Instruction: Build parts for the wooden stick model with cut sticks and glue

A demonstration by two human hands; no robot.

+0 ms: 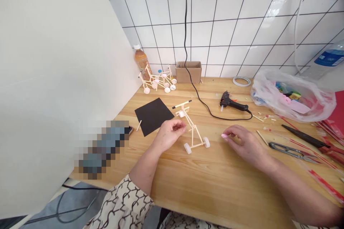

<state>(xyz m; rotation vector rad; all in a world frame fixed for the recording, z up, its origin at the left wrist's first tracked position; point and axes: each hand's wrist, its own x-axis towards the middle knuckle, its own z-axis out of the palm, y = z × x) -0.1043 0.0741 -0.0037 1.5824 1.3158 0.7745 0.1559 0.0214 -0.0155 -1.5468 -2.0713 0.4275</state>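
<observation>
A small three-wheeled tricycle model [195, 132] made of thin wooden sticks stands in front of me. It has pale wheels and a handlebar with black ends. My left hand [172, 131] is just left of its frame, fingers curled together; whether they touch the frame or hold something small is hidden. To the right of the model, my right hand [243, 145] hovers low over the table, closed. Between its thumb and forefinger sits a small pink piece [224, 136].
Behind the model lie a black square sheet [154, 116] and a glue gun [232, 102] with its cord. Several similar tricycle models [158, 80] stand near a bottle [141, 61] and cardboard box [189, 73]. Thread snips [291, 150], scissors [306, 137] and a plastic bag [317, 109] are rightward.
</observation>
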